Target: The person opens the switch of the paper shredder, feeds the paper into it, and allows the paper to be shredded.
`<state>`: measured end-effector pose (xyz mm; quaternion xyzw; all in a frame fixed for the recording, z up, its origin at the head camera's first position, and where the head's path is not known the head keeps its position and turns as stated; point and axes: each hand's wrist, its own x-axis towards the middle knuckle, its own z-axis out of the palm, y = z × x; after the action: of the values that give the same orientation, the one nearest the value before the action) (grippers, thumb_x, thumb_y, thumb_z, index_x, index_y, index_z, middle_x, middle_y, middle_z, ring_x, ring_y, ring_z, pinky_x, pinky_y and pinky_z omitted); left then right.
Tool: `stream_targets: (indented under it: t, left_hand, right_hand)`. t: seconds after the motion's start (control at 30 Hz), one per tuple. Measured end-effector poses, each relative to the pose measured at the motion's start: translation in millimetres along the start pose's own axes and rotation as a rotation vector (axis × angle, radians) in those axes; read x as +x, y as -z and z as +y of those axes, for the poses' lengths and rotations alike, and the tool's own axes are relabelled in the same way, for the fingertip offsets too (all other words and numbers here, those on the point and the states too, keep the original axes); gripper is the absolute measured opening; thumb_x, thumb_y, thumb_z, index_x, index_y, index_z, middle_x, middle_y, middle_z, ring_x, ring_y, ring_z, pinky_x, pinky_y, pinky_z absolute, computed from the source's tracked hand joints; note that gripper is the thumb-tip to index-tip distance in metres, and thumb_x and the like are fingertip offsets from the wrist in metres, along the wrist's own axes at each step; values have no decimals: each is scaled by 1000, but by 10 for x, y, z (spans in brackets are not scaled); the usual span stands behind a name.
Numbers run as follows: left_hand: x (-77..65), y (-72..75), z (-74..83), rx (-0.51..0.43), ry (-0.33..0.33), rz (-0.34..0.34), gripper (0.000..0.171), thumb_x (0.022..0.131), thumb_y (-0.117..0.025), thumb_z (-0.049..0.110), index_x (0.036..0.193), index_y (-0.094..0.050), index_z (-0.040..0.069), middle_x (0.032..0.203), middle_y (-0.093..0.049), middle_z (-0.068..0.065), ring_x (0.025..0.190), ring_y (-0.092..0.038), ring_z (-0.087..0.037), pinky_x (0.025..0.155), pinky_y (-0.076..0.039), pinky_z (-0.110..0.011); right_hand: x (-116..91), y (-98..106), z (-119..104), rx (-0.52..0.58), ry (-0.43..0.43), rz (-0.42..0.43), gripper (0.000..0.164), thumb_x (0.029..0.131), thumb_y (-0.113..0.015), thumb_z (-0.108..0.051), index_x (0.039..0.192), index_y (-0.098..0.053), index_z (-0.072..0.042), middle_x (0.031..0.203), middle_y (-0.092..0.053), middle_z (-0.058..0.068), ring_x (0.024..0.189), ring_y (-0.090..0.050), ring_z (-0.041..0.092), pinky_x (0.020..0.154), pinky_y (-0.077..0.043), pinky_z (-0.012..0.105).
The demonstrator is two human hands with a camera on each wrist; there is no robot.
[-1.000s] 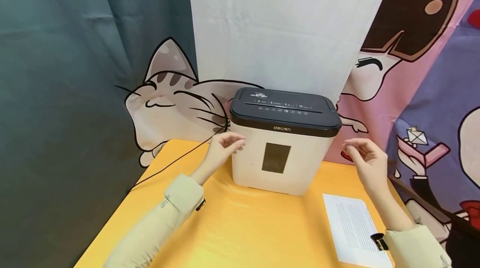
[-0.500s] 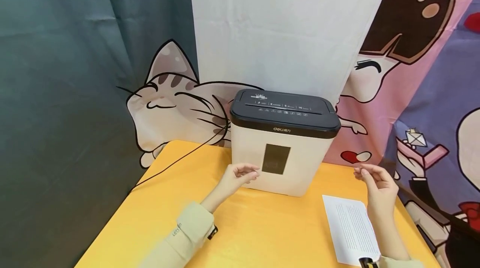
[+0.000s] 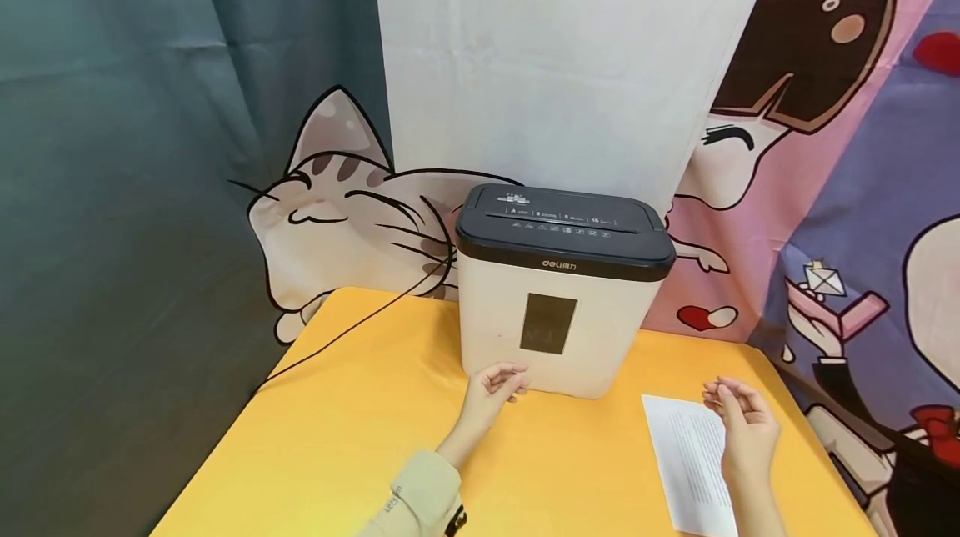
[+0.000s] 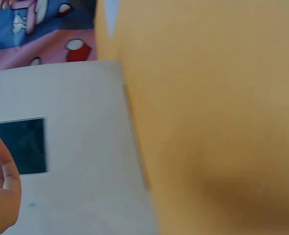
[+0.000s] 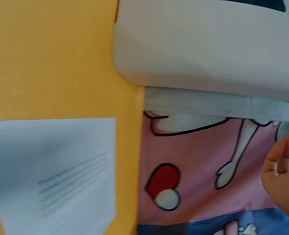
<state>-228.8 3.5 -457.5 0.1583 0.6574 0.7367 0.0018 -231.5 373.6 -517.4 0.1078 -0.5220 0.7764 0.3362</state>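
A white paper shredder (image 3: 487,312) with a dark lid (image 3: 577,241) and a small dark window (image 3: 548,323) stands upright at the back of the yellow table. In front of its lower edge hovers my left hand (image 3: 489,399), fingers loosely bent and holding nothing; the left wrist view catches part of that hand (image 4: 2,191) over the shredder's front. To the right, a printed sheet of paper (image 3: 686,454) lies flat on the table. My right hand (image 3: 746,433) overlaps the sheet's right side in the head view, its fingers loosely curled around nothing.
A thin black cord (image 3: 345,328) runs from the shredder's left side across the yellow tabletop (image 3: 360,429) to its left edge. Curtains with cartoon prints (image 3: 322,220) hang directly behind and to the right of the table.
Both hands have come down and toward me, the left also shifting right, from beside the shredder's upper body to near its base level. The shredder and sheet stay in place.
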Motion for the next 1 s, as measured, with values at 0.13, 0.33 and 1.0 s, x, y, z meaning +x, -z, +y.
stream_targets:
  t: [0.13,0.33,1.0]
  left_hand:
    - [-17,-48,-184,-31,-3,32,23,87,-50,2,101,-54,-15,90,-56,-39,69,-64,-13,65,-52,-40]
    - [-31,-171,-377,-18,27,23,23,87,-51,2,101,-54,-16,87,-58,-37,69,-65,-19,62,-52,-44]
    - [-206,-643,-976,-36,390,-75,27,83,-56,6,108,-55,-3,84,-65,-17,61,-57,-6,58,-52,-29]
  right_hand:
    - [30,522,508,-132,-88,112,31,83,-57,-2,108,-51,14,88,-67,15,70,-65,21,62,-52,27]
    - [33,720,686,-182,-266,308,34,78,-66,-13,104,-57,8,79,-68,9,63,-64,16,55,-52,23]
    - [-117,479,23,-650,-841,-15,6,81,-61,-23,78,-59,-18,63,-59,-16,59,-59,5,56,-50,19]
